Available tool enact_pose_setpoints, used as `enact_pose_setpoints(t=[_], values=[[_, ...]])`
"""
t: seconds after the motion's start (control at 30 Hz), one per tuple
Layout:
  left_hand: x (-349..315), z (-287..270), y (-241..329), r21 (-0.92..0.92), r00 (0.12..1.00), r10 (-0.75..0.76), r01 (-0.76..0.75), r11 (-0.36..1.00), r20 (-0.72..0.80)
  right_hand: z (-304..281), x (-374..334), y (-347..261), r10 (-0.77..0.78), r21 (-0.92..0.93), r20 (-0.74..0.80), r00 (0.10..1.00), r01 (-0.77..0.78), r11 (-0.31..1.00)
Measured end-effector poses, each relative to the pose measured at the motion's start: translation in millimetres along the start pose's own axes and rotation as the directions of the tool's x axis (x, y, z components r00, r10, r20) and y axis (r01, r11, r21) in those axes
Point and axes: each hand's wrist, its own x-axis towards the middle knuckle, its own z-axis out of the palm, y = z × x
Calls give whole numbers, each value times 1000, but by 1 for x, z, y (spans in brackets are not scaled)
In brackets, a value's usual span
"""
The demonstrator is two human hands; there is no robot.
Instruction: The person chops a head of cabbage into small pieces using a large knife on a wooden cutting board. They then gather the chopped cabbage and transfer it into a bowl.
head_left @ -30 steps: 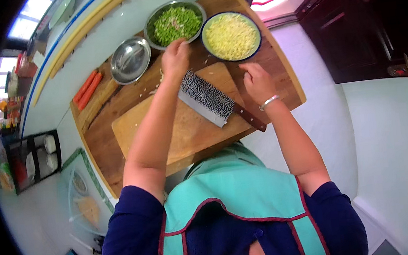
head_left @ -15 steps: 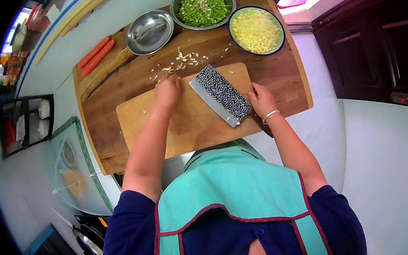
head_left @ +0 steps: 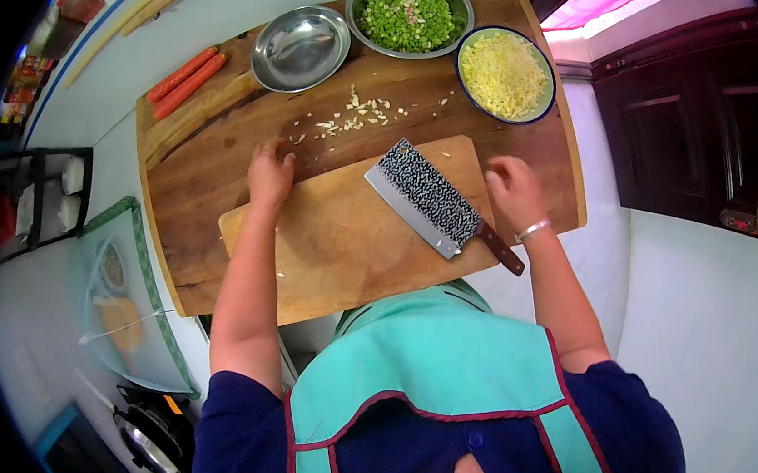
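A cleaver (head_left: 430, 197) with a black-and-white patterned blade and brown handle lies on the wooden cutting board (head_left: 331, 255), its handle jutting past the board's near right corner. My left hand (head_left: 271, 174) is by the board's far left corner, thumb apart from loosely bent fingers, holding nothing I can see. Just off the board's right edge is my right hand (head_left: 518, 191), fingers bent and parted from the thumb, also with nothing visible in it. Pale chopped bits (head_left: 358, 115) lie scattered on the table beyond the board.
On the wooden table (head_left: 199, 172), an empty metal bowl (head_left: 299, 51), a metal bowl of chopped greens (head_left: 410, 16) and a blue-rimmed bowl of pale yellow shreds (head_left: 504, 77) stand along the far side. Two red-orange sausage-like sticks (head_left: 186, 82) lie far left. A dark door (head_left: 704, 105) is at right.
My left hand has moved left, off the chopped bits. My right hand has drawn slightly away from the board edge and cleaver handle. The view has shifted a little.
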Motion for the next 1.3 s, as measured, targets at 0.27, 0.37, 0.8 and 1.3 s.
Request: enact_pose_setpoints(t=[0.27,0.37,0.8,1.3], values=[[55,19,54,-857,816,-332,514,40,474,-11,75,56,541,910,326,775,-413,42],[74,23,69,-857,799,-334,512,-61,501,-3,102,51,497,922,335,800,-386,0],[94,33,53,-863,832,-359,491,120,423,-12,241,70,559,962,195,806,-269,53],[123,45,57,-884,828,-395,461,76,398,-25,229,59,476,900,223,851,-368,236]])
